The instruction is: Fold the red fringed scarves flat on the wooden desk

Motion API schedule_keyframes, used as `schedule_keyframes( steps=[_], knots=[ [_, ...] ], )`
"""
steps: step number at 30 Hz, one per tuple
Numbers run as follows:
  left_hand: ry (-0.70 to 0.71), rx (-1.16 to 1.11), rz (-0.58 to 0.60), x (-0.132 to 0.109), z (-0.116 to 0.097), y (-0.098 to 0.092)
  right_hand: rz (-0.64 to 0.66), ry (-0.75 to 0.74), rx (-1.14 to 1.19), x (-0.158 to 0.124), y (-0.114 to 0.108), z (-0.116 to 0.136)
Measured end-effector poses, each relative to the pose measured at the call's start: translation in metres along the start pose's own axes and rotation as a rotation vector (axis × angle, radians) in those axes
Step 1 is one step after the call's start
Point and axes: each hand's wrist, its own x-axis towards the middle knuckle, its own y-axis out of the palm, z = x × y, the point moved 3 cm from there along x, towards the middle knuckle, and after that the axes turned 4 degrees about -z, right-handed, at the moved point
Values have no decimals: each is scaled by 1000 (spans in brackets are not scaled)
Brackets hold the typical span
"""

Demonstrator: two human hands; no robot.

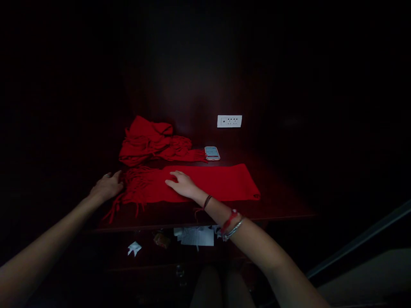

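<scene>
A red scarf [212, 182] lies folded into a long flat strip across the dark shelf, its tangled fringe at the left end. My right hand [182, 184] rests on or just over the scarf left of its middle, fingers apart and holding nothing. Beside the fringe, at the scarf's left end, is my left hand [107, 186]; its fingers are loosely stretched and nothing shows in them. Behind the strip sits a crumpled heap of red fringed cloth [147, 139], its fringe reaching toward a phone.
The phone [212, 153] lies with its screen lit near the back wall. A white socket plate [229, 121] is mounted on that wall. Below the shelf edge [154, 224], papers [197, 236] and a crumpled white scrap [134, 248] lie in a lower compartment. The surroundings are very dark.
</scene>
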Motion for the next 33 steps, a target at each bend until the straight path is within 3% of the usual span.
schedule_keyframes(
  steps=[3,5,8,10,14,18,21,23,26,30,33],
  knots=[
    [136,27,-132,-12,-36,-16,-94,-49,-136,-26,-56,-39],
    [267,-38,-152,-23,-74,-23,-193,45,-232,-48,-98,-77],
    [194,-88,17,-27,-116,-19,-257,343,-307,-92,-150,-139],
    [132,-115,142,-22,-129,-10,-193,408,-239,-123,-166,-168],
    [97,-380,246,-2,-128,5,-57,283,-131,-160,-159,-180],
    [-1,-850,370,2,-121,-2,-194,281,-231,-156,-139,-168],
    [-38,-1033,515,2,-118,-19,-289,314,-354,-147,-132,-163],
    [-35,-1066,513,7,-111,-32,-303,331,-443,-145,-131,-160],
    [3,-999,382,19,-93,-41,-262,323,-610,-146,-132,-155],
    [75,-731,396,10,-78,-14,-170,232,-741,-148,-131,-149],
    [75,-686,380,-4,-75,11,-83,128,-703,-148,-129,-148]
  ],
)
